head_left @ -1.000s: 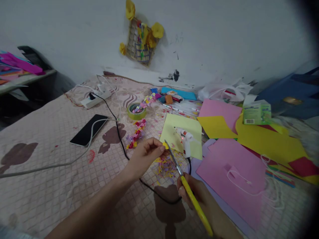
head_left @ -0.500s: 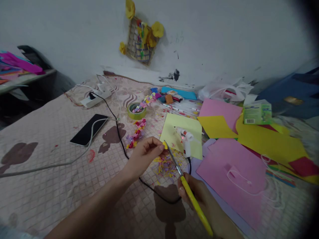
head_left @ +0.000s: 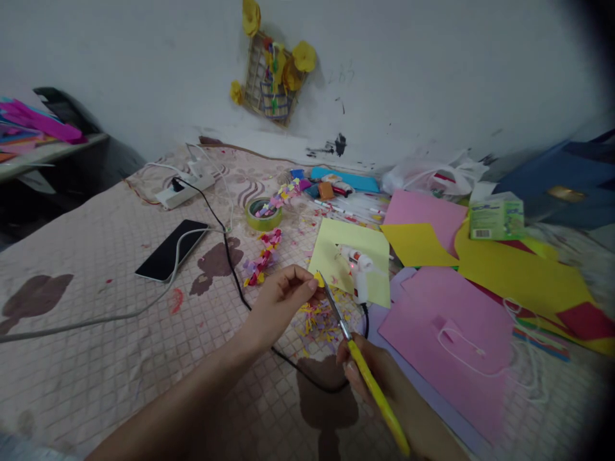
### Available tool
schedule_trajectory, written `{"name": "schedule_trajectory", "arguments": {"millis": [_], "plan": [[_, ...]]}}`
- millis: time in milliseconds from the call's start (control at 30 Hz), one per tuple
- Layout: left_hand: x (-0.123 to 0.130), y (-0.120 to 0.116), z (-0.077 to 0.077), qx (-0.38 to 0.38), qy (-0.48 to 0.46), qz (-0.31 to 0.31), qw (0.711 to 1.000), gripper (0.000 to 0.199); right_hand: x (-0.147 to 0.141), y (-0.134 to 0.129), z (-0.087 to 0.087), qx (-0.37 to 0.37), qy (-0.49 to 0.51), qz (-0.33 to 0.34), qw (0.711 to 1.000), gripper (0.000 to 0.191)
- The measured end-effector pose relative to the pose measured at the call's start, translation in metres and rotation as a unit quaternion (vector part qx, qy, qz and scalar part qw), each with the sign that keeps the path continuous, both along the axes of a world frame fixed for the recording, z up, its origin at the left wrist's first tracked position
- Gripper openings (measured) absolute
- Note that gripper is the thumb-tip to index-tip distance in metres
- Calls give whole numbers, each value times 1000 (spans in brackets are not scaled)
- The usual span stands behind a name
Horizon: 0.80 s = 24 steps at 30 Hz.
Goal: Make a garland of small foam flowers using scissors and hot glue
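My left hand [head_left: 281, 301] pinches a small yellow paper piece [head_left: 319, 279] between thumb and fingertips. The fingers of my right hand [head_left: 365, 368] are wrapped round what look like scissors [head_left: 377, 390], with a long yellow handle and slim metal blades. The blade tips meet the edge of the yellow piece, and the second handle is hidden by my hand. Under the blades lies a heap of small coloured paper scraps [head_left: 319, 326]. Strings of small pink, red and purple paper pieces [head_left: 263, 259] lie beyond my left hand.
A white glue gun [head_left: 360, 272] with a red light rests on a pale yellow sheet [head_left: 329, 240]. Pink sheets [head_left: 451, 326] are on the right. Further left are a tape roll [head_left: 263, 221], a phone [head_left: 172, 250], a power strip [head_left: 185, 192] and a black cable [head_left: 235, 275].
My right hand has shifted slightly left on the scissors, and its fingers have moved a little. My left hand and the yellow piece are almost where they were.
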State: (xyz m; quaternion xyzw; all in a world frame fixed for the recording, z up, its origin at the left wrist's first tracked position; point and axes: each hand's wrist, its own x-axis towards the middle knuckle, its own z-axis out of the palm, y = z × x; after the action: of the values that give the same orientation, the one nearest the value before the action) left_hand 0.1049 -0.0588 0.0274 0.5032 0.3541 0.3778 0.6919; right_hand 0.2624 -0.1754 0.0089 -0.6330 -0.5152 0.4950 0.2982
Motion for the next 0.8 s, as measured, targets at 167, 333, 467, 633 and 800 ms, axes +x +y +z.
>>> {"name": "schedule_trajectory", "arguments": {"millis": [167,333,467,633,800], "plan": [[1,-2,-2,-7,-9,14,1000,18,-1,0,2,-1,0,-6,1000,28],[5,-6,-4,-19,-26,38,999,17,3,4,-11,-34,18,0,999,30],[7,-8,-6,-23,-35,40,998,16,5,5,-21,-55,37,1,998,30],[7,-9,-7,-25,-38,40,998,15,2,0,-17,-11,25,-14,1000,28],[9,-10,-8,-27,-50,48,997,14,10,5,-12,-12,43,18,999,31]]}}
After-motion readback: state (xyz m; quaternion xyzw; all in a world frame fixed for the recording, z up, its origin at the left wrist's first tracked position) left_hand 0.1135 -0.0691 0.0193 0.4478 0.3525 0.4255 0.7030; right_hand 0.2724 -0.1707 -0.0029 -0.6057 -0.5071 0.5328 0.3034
